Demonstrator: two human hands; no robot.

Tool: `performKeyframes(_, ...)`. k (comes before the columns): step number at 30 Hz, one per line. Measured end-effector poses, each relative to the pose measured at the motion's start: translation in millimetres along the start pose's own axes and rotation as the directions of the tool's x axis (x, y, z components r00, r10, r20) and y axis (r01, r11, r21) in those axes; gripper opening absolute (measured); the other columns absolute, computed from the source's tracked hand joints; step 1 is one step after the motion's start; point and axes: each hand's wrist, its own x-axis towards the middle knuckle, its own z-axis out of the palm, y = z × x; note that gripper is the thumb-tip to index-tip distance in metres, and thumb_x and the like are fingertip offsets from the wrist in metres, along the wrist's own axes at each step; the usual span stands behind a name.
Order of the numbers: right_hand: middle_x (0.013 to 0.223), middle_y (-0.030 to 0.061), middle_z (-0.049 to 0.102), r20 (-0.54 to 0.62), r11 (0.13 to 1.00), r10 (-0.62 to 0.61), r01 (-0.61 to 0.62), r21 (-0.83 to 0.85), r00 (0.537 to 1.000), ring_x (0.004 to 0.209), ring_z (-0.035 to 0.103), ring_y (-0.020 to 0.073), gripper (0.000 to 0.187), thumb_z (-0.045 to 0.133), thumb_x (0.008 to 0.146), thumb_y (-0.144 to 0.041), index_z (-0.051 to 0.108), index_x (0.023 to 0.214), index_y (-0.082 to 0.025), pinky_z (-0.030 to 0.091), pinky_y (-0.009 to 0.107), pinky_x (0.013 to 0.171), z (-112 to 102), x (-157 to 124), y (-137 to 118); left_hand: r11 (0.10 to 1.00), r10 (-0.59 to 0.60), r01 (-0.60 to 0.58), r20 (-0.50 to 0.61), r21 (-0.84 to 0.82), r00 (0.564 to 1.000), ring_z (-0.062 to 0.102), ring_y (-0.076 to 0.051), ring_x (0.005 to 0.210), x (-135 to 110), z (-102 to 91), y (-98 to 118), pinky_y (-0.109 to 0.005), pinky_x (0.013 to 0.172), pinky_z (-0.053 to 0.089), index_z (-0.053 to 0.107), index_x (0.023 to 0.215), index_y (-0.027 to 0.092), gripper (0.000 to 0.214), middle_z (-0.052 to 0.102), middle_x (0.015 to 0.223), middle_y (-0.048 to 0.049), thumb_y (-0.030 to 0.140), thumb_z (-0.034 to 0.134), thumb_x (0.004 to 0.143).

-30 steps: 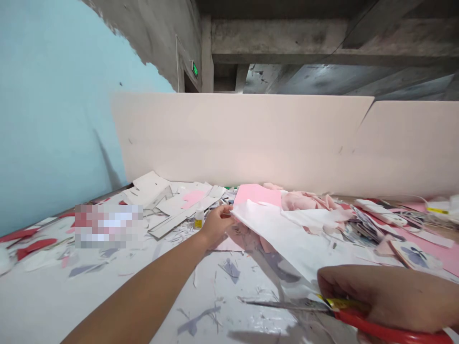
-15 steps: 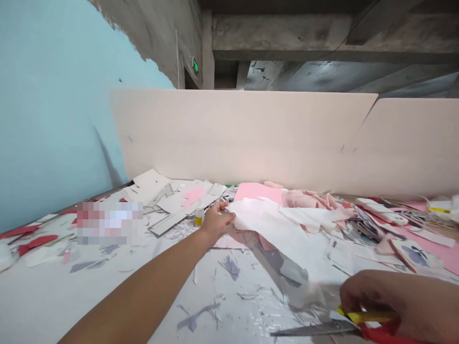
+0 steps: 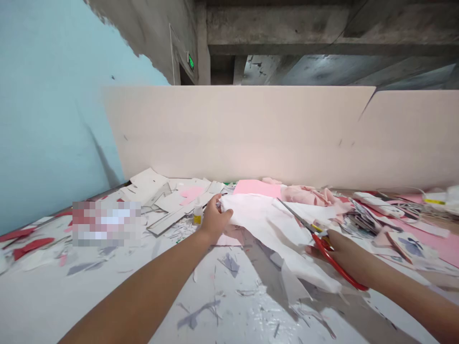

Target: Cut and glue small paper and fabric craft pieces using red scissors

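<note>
My left hand [image 3: 216, 220] pinches the left end of a white piece of cloth [image 3: 254, 215], which drapes rightward above the table. In my right hand [image 3: 339, 251] is a pair of scissors [image 3: 337, 267] with red handles and a yellow part; its blades point up and left over the cloth. From here I cannot tell whether the blades are apart. A pink sheet [image 3: 258, 188] lies just behind the cloth. Close to my left hand stands a small glue bottle [image 3: 197, 214] with a yellow label.
Scraps litter the white table [image 3: 143, 296]. Grey-white cardboard pieces [image 3: 172, 217] lie at the back left, red scraps [image 3: 34, 247] at the far left. Crumpled pink fabric [image 3: 311, 196] and a white power strip [image 3: 380, 204] are at the back right. A pale partition [image 3: 244, 134] stands behind.
My right hand has moved up and left from the lower right corner, bringing the scissors to the white cloth. My left hand keeps its hold, shifted only slightly.
</note>
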Motion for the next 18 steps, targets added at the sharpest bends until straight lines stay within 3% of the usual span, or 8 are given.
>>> performKeyframes(2,0.068,0.0056,0.059,0.055,0.997,0.076,-0.077,0.004,0.996,0.062,0.056,0.0229,0.039,0.05,0.068,-0.059,0.04,0.063,-0.022,0.041,0.032,0.056,8,7,5,1.0,0.019,-0.019,0.011,0.011,1.0,0.058,-0.018,0.086,-1,-0.2,1,-0.027,0.076,0.044,0.044,0.125,0.019,0.069,0.06,0.104,-0.0077,0.018,0.067,0.059)
performKeyframes(4,0.072,0.0065,0.06,0.034,0.994,0.094,-0.095,0.047,0.995,0.064,0.056,0.023,0.038,0.05,0.069,-0.059,0.04,0.067,-0.021,0.041,0.033,0.057,12,12,8,0.999,0.035,-0.036,0.021,0.026,0.999,0.057,-0.018,0.088,-1,-0.6,3,-0.029,0.078,0.044,0.041,0.128,0.02,0.074,0.059,0.105,-0.0081,0.019,0.069,0.059)
performKeyframes(9,0.071,0.0052,0.058,-0.024,0.974,0.095,-0.088,0.21,0.995,0.068,0.055,0.023,0.036,0.066,0.059,-0.046,0.042,0.066,-0.021,0.039,0.03,0.058,12,30,-2,0.988,0.084,-0.092,0.069,0.124,0.994,0.056,-0.02,0.093,-1,-2.0,8,-0.031,0.081,0.043,0.034,0.133,0.022,0.08,0.058,0.107,-0.0085,0.018,0.068,0.061)
performKeyframes(15,0.048,-0.0009,0.049,0.112,0.887,0.112,-0.151,0.437,0.987,0.046,0.049,0.0146,0.033,0.071,0.058,-0.04,0.045,0.059,-0.02,0.036,0.027,0.045,15,66,-14,0.949,0.12,-0.155,0.142,0.274,0.983,0.055,-0.02,0.093,-3,-3.6,10,-0.03,0.083,0.041,0.031,0.133,0.021,0.077,0.056,0.108,-0.0085,0.013,0.062,0.063)
performKeyframes(18,0.044,-0.003,0.045,0.174,0.8,0.088,-0.174,0.574,0.981,0.041,0.046,0.0118,0.033,0.074,0.055,-0.037,0.046,0.056,-0.019,0.034,0.024,0.039,12,73,-19,0.87,0.17,-0.222,0.155,0.439,0.973,0.054,-0.02,0.094,-3,-4.7,12,-0.03,0.083,0.04,0.029,0.133,0.022,0.072,0.051,0.114,-0.0091,0.016,0.058,0.067)
